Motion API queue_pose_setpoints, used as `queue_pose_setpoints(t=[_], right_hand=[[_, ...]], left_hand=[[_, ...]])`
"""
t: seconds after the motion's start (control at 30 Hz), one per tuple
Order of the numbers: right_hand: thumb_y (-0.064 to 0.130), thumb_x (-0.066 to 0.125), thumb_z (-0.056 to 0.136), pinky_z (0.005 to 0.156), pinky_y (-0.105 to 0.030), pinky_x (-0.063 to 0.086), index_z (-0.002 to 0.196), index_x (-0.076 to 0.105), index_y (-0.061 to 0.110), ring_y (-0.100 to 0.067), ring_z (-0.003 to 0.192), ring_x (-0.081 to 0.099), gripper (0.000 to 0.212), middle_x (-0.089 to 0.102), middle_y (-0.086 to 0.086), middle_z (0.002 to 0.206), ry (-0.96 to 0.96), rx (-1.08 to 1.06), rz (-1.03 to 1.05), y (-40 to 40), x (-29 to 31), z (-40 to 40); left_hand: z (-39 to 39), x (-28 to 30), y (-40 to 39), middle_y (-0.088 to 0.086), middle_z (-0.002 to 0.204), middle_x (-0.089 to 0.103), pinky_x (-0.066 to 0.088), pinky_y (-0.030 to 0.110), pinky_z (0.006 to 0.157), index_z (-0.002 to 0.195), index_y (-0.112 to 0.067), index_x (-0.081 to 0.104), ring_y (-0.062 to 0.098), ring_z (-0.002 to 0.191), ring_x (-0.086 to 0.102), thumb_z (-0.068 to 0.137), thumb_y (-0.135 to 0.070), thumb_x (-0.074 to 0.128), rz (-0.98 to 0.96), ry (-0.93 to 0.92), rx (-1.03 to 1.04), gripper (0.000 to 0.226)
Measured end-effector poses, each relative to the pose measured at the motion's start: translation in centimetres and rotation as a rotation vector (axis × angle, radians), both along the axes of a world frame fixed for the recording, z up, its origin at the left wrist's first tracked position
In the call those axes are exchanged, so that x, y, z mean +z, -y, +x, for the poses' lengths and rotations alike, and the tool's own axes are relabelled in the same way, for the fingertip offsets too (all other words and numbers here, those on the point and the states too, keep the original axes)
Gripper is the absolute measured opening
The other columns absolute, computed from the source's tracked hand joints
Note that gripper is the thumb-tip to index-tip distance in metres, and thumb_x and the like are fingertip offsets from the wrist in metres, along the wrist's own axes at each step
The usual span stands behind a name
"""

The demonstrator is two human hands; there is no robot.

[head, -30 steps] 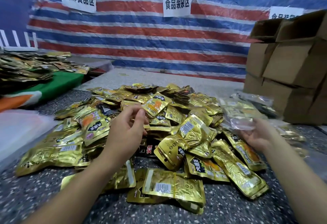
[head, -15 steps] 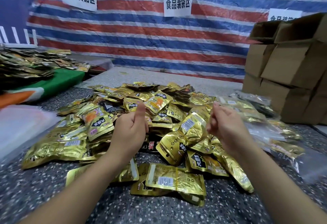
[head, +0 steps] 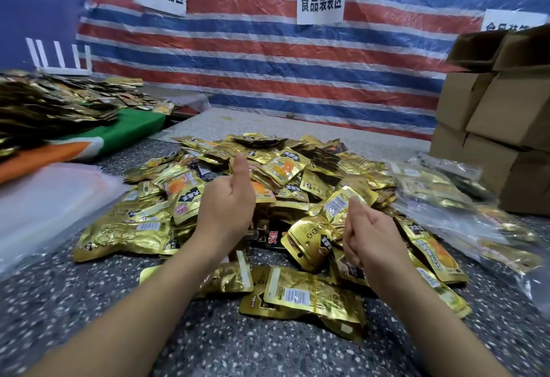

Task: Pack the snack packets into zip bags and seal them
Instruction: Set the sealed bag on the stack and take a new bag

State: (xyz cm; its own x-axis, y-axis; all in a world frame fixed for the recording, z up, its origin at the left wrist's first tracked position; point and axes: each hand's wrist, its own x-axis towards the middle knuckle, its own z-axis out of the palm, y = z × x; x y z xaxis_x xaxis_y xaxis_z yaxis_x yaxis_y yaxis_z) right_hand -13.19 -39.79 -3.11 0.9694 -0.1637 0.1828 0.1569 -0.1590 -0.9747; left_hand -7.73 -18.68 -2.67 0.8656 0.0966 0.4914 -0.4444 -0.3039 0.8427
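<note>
At the far left, a stack of flat, clear zip bags (head: 44, 198) lay on the speckled grey stone table (head: 238, 347), beside a green and orange cloth (head: 125, 132) heaped with more foil packs. The left hand (head: 226, 207) hovered over the pile of crinkled gold snack packets (head: 297, 186), thumb raised, fingers loosely curled, grasping nothing. The right hand (head: 366, 234) hung just beside it above the heap, fingers likewise relaxed and empty. Further right, filled, glossy transparent bags (head: 440, 198) rested against stacked brown cardboard boxes (head: 500, 115). A striped woven tarp (head: 297, 73) with paper signs hung behind.
</note>
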Motion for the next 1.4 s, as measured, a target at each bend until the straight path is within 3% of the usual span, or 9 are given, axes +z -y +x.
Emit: queue_pose_setpoints(t=[0.13,0.3,0.4,0.47,0.57,0.67,0.97,1.2,1.4], right_hand=[[0.035,0.039,0.106,0.039,-0.024,0.029,0.055,0.049,0.015,-0.016,0.035,0.032,0.055,0.038,-0.003,0.044,-0.078,0.007,0.086,0.5,-0.3,0.3],[0.023,0.038,0.103,0.040,-0.026,0.027,0.060,0.048,0.013,-0.016,0.038,0.034,0.045,0.042,-0.001,0.045,-0.122,0.079,0.037,0.1,-0.7,0.4],[0.018,0.038,0.099,0.039,-0.026,0.027,0.060,0.049,0.014,-0.016,0.039,0.036,0.041,0.043,-0.001,0.046,-0.130,0.103,-0.003,-0.2,-0.7,0.3],[0.017,0.038,0.098,0.038,-0.025,0.028,0.054,0.051,0.019,-0.015,0.038,0.037,0.046,0.044,-0.001,0.047,-0.136,0.104,-0.022,-0.3,-0.7,0.3],[0.017,0.040,0.098,0.038,-0.023,0.029,0.055,0.052,0.018,-0.016,0.039,0.039,0.045,0.045,-0.002,0.047,-0.148,0.103,-0.054,-0.3,-0.8,0.4],[0.022,0.042,0.101,0.039,-0.024,0.032,0.063,0.053,0.013,-0.017,0.040,0.042,0.041,0.048,-0.003,0.048,-0.146,0.101,-0.101,-0.3,-0.9,0.4],[0.026,0.042,0.103,0.040,-0.025,0.033,0.065,0.054,0.012,-0.015,0.040,0.044,0.043,0.049,-0.003,0.048,-0.134,0.094,-0.132,-0.4,-0.7,0.1],[0.024,0.043,0.103,0.044,-0.028,0.034,0.063,0.054,0.012,-0.016,0.040,0.044,0.043,0.049,-0.003,0.048,-0.119,0.094,-0.121,-0.4,-0.7,0.2],[0.027,0.043,0.103,0.041,-0.025,0.035,0.063,0.054,0.014,-0.015,0.040,0.045,0.044,0.050,-0.003,0.048,-0.111,0.088,-0.125,-0.4,-0.7,0.1]], left_hand=[[2.4,2.8,-3.0,-0.001,0.075,0.069,0.045,0.034,0.063,0.076,-0.022,0.067,0.015,0.070,0.063,0.105,-0.046,0.027,0.124,0.035,0.194,0.054],[7.2,3.6,-10.4,0.018,0.104,0.066,0.052,0.047,0.081,0.107,-0.004,0.063,0.038,0.096,0.061,0.101,-0.028,0.042,0.503,-0.039,0.485,0.033],[8.8,2.4,-15.6,0.025,0.102,0.061,0.053,0.050,0.082,0.107,0.001,0.059,0.043,0.095,0.059,0.097,-0.035,0.049,0.768,-0.178,0.740,0.039],[9.1,1.4,-18.9,0.027,0.117,0.059,0.050,0.047,0.086,0.125,-0.002,0.056,0.044,0.107,0.057,0.096,-0.045,0.047,0.933,-0.348,0.823,0.052],[9.1,-0.5,-22.2,0.026,0.142,0.045,0.043,0.048,0.101,0.145,-0.005,0.040,0.043,0.127,0.046,0.099,-0.049,0.039,0.964,-0.602,0.829,0.064],[8.4,-2.0,-22.8,0.018,0.134,0.056,0.045,0.046,0.101,0.133,-0.007,0.056,0.036,0.124,0.052,0.105,-0.030,0.035,0.972,-0.641,0.757,0.042],[7.9,-2.8,-22.6,0.019,0.103,0.064,0.043,0.035,0.076,0.104,-0.001,0.068,0.036,0.103,0.060,0.099,-0.042,0.050,0.867,-0.542,0.843,0.045],[7.6,-3.0,-22.7,0.027,0.109,0.065,0.049,0.042,0.079,0.103,-0.002,0.071,0.044,0.103,0.061,0.097,-0.020,0.055,0.847,-0.406,0.920,0.025],[6.9,-2.6,-22.6,0.026,0.114,0.065,0.048,0.042,0.075,0.114,-0.014,0.073,0.045,0.103,0.059,0.102,-0.032,0.047,0.858,-0.300,0.870,0.035]])
